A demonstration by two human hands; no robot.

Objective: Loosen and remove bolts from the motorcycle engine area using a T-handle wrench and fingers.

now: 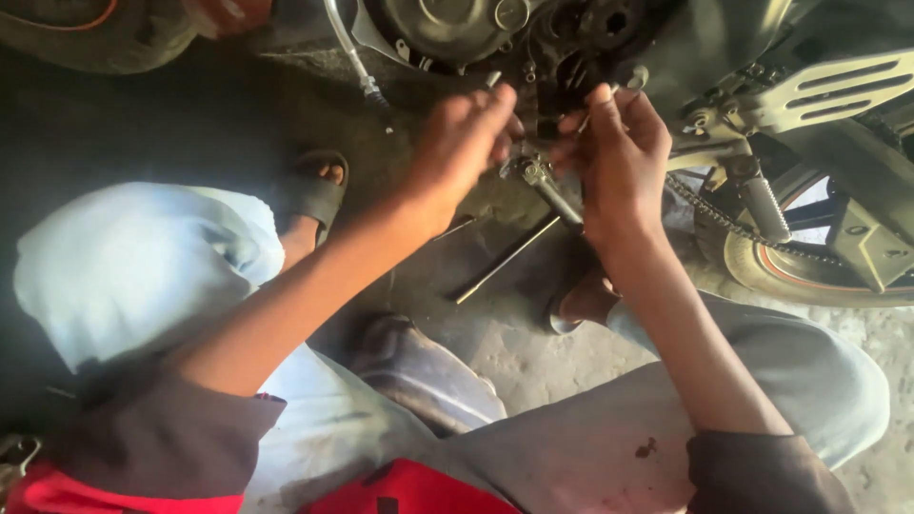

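Both hands meet under the motorcycle engine (447, 24): I see my left hand (466, 133) pinching a small metal fitting (526, 169), my right hand (619, 152) curled around its dark lever (560, 202). Below lies a thin rod (506, 260) on the concrete floor (533, 352), with the drive chain (709, 209) right.

The left hand (464, 133) and right hand (619, 152) hide the small metal part (529, 171) between them — grip unclear.

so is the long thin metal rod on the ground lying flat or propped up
Lying flat: the long thin metal rod rests along the concrete floor, below both hands, touched by neither.
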